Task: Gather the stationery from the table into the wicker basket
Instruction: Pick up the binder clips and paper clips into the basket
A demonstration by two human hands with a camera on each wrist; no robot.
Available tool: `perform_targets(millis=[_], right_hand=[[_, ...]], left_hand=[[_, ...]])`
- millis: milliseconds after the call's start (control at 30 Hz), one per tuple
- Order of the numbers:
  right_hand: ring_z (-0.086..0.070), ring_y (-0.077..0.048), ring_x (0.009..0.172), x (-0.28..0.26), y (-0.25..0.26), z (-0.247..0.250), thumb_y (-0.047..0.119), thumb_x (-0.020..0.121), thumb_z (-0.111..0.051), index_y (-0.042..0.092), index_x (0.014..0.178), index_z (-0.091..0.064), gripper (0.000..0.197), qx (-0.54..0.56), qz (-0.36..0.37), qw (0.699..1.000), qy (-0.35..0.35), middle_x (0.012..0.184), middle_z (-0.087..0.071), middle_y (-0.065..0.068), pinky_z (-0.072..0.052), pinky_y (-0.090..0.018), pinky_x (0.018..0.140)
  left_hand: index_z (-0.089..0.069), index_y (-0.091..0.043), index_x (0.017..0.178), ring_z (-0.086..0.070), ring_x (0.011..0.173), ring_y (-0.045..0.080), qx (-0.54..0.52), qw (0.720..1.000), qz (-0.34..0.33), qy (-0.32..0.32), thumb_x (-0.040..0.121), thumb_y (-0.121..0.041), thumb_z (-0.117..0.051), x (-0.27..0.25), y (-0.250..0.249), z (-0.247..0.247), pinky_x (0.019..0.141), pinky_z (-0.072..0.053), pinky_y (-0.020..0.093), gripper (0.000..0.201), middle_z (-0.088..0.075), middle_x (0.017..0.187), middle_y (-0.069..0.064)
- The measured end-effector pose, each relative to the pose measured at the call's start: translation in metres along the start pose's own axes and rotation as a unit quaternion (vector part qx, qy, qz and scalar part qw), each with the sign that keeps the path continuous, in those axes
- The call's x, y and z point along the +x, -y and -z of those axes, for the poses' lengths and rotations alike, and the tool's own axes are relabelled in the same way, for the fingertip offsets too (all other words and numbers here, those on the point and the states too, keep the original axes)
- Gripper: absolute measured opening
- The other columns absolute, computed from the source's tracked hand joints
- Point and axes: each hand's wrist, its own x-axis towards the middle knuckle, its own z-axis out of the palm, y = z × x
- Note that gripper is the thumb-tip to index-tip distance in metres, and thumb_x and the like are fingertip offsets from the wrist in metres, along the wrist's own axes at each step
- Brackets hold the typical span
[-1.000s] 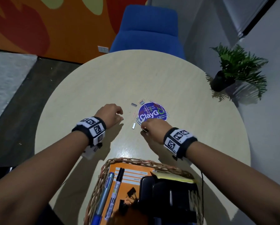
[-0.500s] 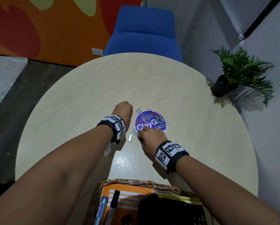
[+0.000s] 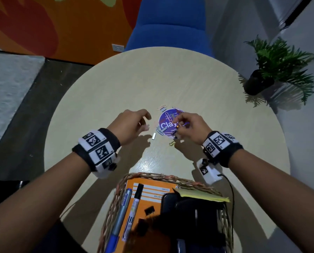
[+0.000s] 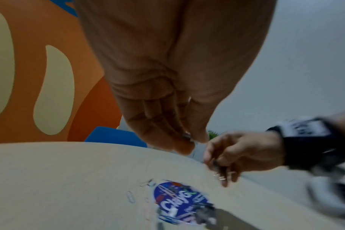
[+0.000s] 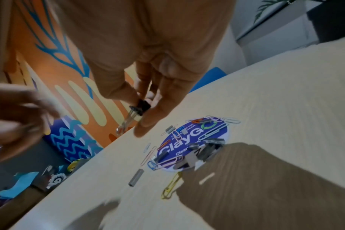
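Note:
A round purple ClayGo sticker (image 3: 166, 125) (image 5: 195, 140) lies mid-table under several coloured paper clips (image 5: 211, 135) and grey staple strips. One staple strip (image 3: 154, 136) (image 5: 135, 177) and a yellow paper clip (image 3: 171, 143) (image 5: 171, 186) lie just in front of it. My right hand (image 3: 177, 126) (image 5: 144, 112) hovers over the sticker and pinches a black binder clip (image 5: 141, 105). Left of the sticker, my left hand (image 3: 147, 123) (image 4: 189, 140) pinches a small grey piece, seemingly a staple strip (image 4: 187, 135), between thumb and fingertips. The wicker basket (image 3: 152, 175) stands at the near edge.
The basket holds an orange notebook (image 3: 152, 196), two markers (image 3: 134, 203), a black desk tool (image 3: 192, 216) and yellow sticky notes (image 3: 200, 195). A blue chair (image 3: 169, 30) stands beyond the round table (image 3: 152, 79). A potted plant (image 3: 278, 68) sits on the floor at right.
Both hands have lifted off the table. The right hand moved up over the sticker with the binder clip. The left hand drew back slightly from the clips, fingers pinched.

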Motion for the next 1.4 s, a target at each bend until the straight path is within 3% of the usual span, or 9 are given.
perform_targets(millis=[67, 267, 400, 500, 667, 833, 1033, 1233, 1400], right_hand=[[-0.068, -0.030, 0.069, -0.004, 0.003, 0.002, -0.012, 0.080, -0.057, 0.011, 0.081, -0.063, 0.024, 0.044, -0.016, 0.998, 0.030, 0.076, -0.056, -0.006, -0.054, -0.021, 0.056], [-0.067, -0.021, 0.064, -0.040, 0.031, -0.001, -0.006, 0.087, -0.058, 0.003, 0.093, -0.066, 0.013, 0.021, 0.013, 0.983, 0.180, 0.077, -0.062, -0.005, -0.061, -0.030, 0.069], [-0.069, -0.017, 0.069, -0.076, 0.059, -0.017, 0.002, 0.085, -0.063, 0.010, 0.092, -0.070, 0.013, -0.133, 0.097, 0.954, 0.252, 0.081, -0.070, -0.005, -0.053, -0.017, 0.065], [-0.066, -0.011, 0.079, -0.103, 0.074, -0.035, 0.011, 0.084, -0.064, 0.018, 0.094, -0.073, 0.015, -0.236, 0.147, 0.918, 0.284, 0.090, -0.074, 0.000, -0.048, -0.022, 0.075], [-0.062, -0.028, 0.098, -0.144, 0.084, -0.066, 0.020, 0.089, -0.058, 0.025, 0.112, -0.066, 0.025, -0.348, 0.179, 0.854, 0.344, 0.101, -0.070, -0.006, -0.050, -0.036, 0.081], [-0.061, -0.021, 0.103, -0.127, 0.073, -0.040, 0.031, 0.090, -0.057, 0.032, 0.117, -0.060, 0.028, -0.367, 0.145, 0.887, 0.239, 0.111, -0.069, 0.004, -0.049, -0.036, 0.084], [-0.066, -0.027, 0.090, -0.033, 0.000, 0.026, 0.019, 0.081, -0.065, 0.020, 0.102, -0.068, 0.021, -0.350, -0.022, 0.936, 0.011, 0.097, -0.071, -0.005, -0.050, -0.032, 0.080], [-0.063, -0.036, 0.099, 0.015, -0.040, 0.010, 0.006, 0.079, -0.061, 0.013, 0.108, -0.069, 0.030, -0.333, -0.060, 0.941, -0.001, 0.110, -0.068, -0.016, -0.053, -0.037, 0.084], [-0.063, -0.037, 0.093, 0.026, -0.047, -0.003, 0.004, 0.080, -0.059, 0.008, 0.099, -0.070, 0.023, -0.375, -0.066, 0.925, 0.001, 0.104, -0.067, -0.017, -0.053, -0.036, 0.079]], left_hand=[[-0.065, -0.018, 0.103, -0.065, 0.078, 0.014, -0.033, 0.999, -0.012, 0.021, 0.087, -0.026, -0.065, -0.043, -0.008, -0.001, 0.074, -0.050, 0.028, 0.018, -0.069, 0.085, -0.007], [-0.068, -0.026, 0.092, -0.065, 0.070, 0.001, -0.096, 0.984, 0.006, 0.152, 0.079, -0.027, -0.073, -0.151, -0.026, -0.044, 0.068, -0.048, 0.018, 0.014, -0.068, 0.070, -0.014], [-0.066, -0.029, 0.109, -0.067, 0.087, -0.002, -0.078, 0.974, 0.011, 0.214, 0.078, -0.031, -0.073, -0.180, -0.026, -0.061, 0.080, -0.048, 0.015, 0.032, -0.074, 0.094, -0.012], [-0.065, -0.032, 0.110, -0.065, 0.085, -0.004, -0.062, 0.986, 0.010, 0.155, 0.081, -0.038, -0.068, -0.183, -0.022, -0.051, 0.078, -0.049, 0.015, 0.030, -0.074, 0.096, -0.014], [-0.069, -0.028, 0.103, -0.069, 0.081, 0.003, -0.047, 0.997, 0.055, 0.032, 0.084, -0.036, -0.064, -0.155, -0.003, -0.022, 0.079, -0.056, 0.031, 0.021, -0.075, 0.090, -0.012], [-0.071, -0.016, 0.100, -0.068, 0.078, 0.013, -0.046, 0.997, 0.050, -0.037, 0.086, -0.023, -0.066, -0.078, 0.008, -0.008, 0.076, -0.054, 0.026, 0.016, -0.074, 0.085, 0.000], [-0.069, -0.009, 0.092, -0.064, 0.088, 0.026, 0.061, 0.991, 0.091, 0.072, 0.081, -0.031, -0.070, 0.031, 0.011, -0.033, 0.076, -0.046, 0.029, 0.024, -0.073, 0.093, 0.009], [-0.068, -0.011, 0.081, -0.069, 0.073, 0.026, 0.085, 0.970, 0.179, 0.144, 0.057, -0.057, -0.080, 0.079, 0.016, -0.078, 0.067, -0.055, 0.033, 0.053, -0.072, 0.077, 0.006], [-0.065, -0.010, 0.079, -0.063, 0.067, 0.026, 0.111, 0.965, 0.181, 0.156, 0.067, -0.041, -0.081, 0.089, 0.012, -0.088, 0.066, -0.051, 0.030, 0.036, -0.067, 0.076, 0.008]])
